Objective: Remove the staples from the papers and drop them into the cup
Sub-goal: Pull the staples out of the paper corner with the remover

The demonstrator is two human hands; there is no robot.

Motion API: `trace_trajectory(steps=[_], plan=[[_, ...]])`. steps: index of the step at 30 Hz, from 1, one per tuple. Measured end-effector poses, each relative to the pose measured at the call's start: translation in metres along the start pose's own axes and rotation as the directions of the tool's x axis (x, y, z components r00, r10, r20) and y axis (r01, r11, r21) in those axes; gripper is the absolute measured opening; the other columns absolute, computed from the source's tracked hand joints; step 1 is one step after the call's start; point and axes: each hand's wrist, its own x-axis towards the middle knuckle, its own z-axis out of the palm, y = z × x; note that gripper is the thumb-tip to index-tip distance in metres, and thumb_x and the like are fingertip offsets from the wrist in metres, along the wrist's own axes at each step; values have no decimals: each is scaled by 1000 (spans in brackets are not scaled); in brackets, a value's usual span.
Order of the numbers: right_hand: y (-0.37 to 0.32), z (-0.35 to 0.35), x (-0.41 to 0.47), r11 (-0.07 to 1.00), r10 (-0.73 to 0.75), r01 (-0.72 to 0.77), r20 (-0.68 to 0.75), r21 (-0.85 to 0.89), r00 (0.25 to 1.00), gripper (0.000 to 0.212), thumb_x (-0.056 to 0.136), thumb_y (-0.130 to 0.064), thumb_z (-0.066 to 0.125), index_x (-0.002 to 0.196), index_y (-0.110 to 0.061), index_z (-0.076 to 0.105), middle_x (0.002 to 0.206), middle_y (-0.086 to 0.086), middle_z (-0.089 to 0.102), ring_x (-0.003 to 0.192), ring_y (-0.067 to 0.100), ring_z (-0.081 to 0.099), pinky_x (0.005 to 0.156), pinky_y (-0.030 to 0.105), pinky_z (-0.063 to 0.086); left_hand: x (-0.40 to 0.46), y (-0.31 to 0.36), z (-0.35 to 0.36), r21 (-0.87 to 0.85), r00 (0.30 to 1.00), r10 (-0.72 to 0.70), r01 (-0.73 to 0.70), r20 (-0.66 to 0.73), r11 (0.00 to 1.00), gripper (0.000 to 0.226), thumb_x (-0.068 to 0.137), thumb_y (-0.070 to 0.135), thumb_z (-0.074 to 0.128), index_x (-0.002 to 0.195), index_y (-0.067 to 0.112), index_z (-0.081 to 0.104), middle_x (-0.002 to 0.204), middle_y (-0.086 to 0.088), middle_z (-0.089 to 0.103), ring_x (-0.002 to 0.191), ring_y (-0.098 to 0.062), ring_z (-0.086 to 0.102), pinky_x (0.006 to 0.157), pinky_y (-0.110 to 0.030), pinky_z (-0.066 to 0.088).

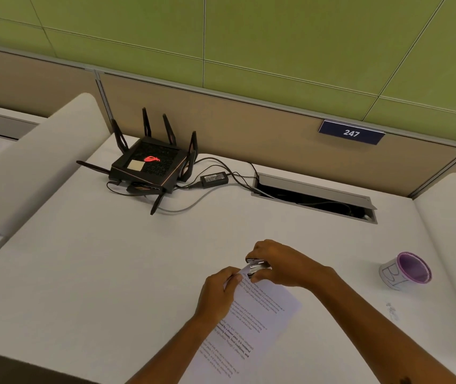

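Printed white papers lie at a slant on the white desk in front of me. My left hand pinches their top corner. My right hand grips a small black and silver staple remover, whose jaws sit at that same corner. The staple itself is hidden between my fingers. A white cup with a purple inside and dark marker lines stands upright on the desk, well to the right of my hands.
A black router with several antennas sits at the back left, with a power brick and cables running to an open cable slot. Curved white dividers rise at both sides. A tag reading 247 hangs on the back panel.
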Motion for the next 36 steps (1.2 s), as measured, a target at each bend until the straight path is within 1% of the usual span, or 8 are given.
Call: trace_trajectory(steps=[8,14,17,24,27,30,34,36], plan=[[-18,-3,-6,999,-6,6,-1,-47,1000,38,93,-41,73,126,-23,71,110,-5,66,98,9,53,81,22,45,-5,0,-9,50,998,56,-56,3,997,21,107,36,54,110,25,71,95,8,76,82,-9,73,68,-14,55],[-27,-8,-11,997,-23,21,-17,-75,1000,33,92,-41,74,119,-23,74,95,-12,57,91,7,49,74,21,41,-6,1,-12,102,997,78,-79,10,992,20,107,37,54,111,27,70,97,9,76,83,-7,72,70,-15,57],[-31,-10,-13,995,-23,22,-10,-99,1000,33,91,-40,75,118,-22,74,94,-11,57,91,8,50,71,19,39,-7,1,-13,110,996,83,-85,18,990,20,107,37,53,111,26,70,97,8,76,82,-8,73,71,-21,61],[-40,-14,-16,992,5,-3,16,-126,1000,29,93,-39,73,115,-21,76,99,-3,68,95,13,57,80,35,55,-8,2,-16,114,994,112,-113,9,987,19,107,35,54,110,26,70,96,10,76,82,-7,73,71,-21,60],[-43,-14,-16,989,5,-3,11,-146,1000,26,93,-38,72,113,-21,77,97,-2,69,94,14,59,80,37,56,-8,3,-17,122,993,113,-114,15,986,18,107,36,53,109,28,69,96,9,76,81,-6,73,72,-24,62],[-45,-15,-17,984,-20,18,-12,-177,1000,23,94,-35,73,111,-21,78,95,-3,69,92,14,60,77,35,57,-9,3,-20,96,994,100,-105,46,990,17,105,43,56,109,30,67,97,11,77,81,-8,75,73,-29,65],[-46,-13,-18,969,-67,55,-40,-240,997,17,96,-32,71,108,-22,77,91,-5,69,87,13,60,72,35,58,-9,9,-23,20,984,109,-113,141,993,45,92,71,55,126,41,63,113,16,76,96,-8,76,83,-29,64],[-45,-12,-19,964,-84,69,-46,-258,995,16,96,-30,71,109,-22,77,92,-5,70,86,13,61,72,34,59,-9,12,-22,-6,977,126,-127,172,992,50,91,73,52,130,43,61,120,16,75,102,-9,75,88,-30,63]])
